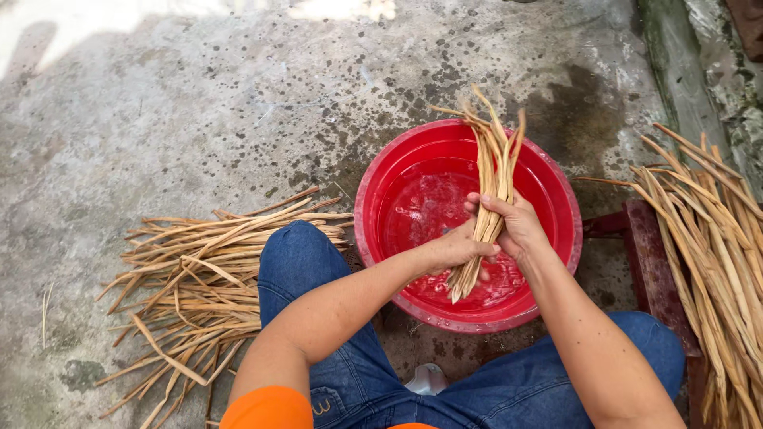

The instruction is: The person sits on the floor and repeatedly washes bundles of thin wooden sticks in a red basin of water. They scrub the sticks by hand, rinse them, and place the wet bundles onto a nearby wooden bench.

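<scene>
Where the wet, speckled concrete ground (159,111) runs out to the left, a loose pile of dry tan strips (207,278) lies fanned across it, its right ends touching the person's left knee in blue jeans (306,262). Just right of that knee sits a round red basin (548,199), holding shallow water, its near rim between the two knees. Over the basin, both hands hold one bundle of strips (493,171), which stands nearly upright: its lower ends hang just above the water, perhaps dipping into it, and its upper ends splay out past the far rim. The left hand (457,250) grips the lower part of the bundle, fingers curled and pressed together around it. The right hand (517,226) closes on the bundle just above, fingers wrapped across the front of the strips and lying side by side. A small white object (429,380) shows near the person between the legs; what it is cannot be told. Right of the basin, a dark red wooden stool (648,262) carries a second, longer heap of strips (707,238), reaching from the far right down to the near right edge.
</scene>
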Tool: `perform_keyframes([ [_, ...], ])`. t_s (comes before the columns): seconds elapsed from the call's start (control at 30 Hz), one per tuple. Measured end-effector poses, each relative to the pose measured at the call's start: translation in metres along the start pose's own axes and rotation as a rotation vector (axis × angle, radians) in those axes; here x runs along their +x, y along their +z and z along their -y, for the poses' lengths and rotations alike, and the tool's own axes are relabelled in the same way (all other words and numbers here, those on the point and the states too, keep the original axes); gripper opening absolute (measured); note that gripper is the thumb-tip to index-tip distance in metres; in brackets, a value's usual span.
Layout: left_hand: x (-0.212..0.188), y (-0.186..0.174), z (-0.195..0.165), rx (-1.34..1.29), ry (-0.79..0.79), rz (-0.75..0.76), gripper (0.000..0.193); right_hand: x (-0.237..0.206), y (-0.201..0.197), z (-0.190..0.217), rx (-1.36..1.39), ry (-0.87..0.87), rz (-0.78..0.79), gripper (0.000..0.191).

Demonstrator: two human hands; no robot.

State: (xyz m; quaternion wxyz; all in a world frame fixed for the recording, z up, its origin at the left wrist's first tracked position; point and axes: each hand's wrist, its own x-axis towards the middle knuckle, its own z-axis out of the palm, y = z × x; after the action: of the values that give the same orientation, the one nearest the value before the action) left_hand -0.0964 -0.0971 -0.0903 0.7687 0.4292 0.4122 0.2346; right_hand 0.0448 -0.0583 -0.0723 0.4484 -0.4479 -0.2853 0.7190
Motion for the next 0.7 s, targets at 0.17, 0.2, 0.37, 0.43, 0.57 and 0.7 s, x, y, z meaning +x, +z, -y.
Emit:
perform_keyframes([
  [0.17,-0.003,0.006,0.007,-0.041,0.008,0.032,0.036,0.025,-0.027,-0.018,0.023,-0.068,-0.047,0.039],
  [0.2,-0.005,0.009,0.009,0.015,0.041,-0.016,0.034,0.030,-0.032,-0.019,0.023,-0.064,-0.058,0.034],
  [0.37,-0.022,0.035,0.025,0.240,0.278,-0.093,0.030,0.061,-0.074,-0.005,0.063,-0.135,-0.142,0.019],
  [0.43,-0.042,0.037,0.028,0.411,0.308,-0.017,0.032,0.074,-0.098,0.019,0.074,-0.168,-0.278,0.024],
  [0.57,-0.075,0.025,0.017,0.593,0.601,0.208,0.041,0.079,-0.155,0.063,0.260,-0.306,-0.429,0.033],
  [0.7,-0.076,0.004,-0.003,0.702,0.164,0.066,0.049,0.057,-0.168,0.087,0.497,-0.445,-0.414,0.042],
])
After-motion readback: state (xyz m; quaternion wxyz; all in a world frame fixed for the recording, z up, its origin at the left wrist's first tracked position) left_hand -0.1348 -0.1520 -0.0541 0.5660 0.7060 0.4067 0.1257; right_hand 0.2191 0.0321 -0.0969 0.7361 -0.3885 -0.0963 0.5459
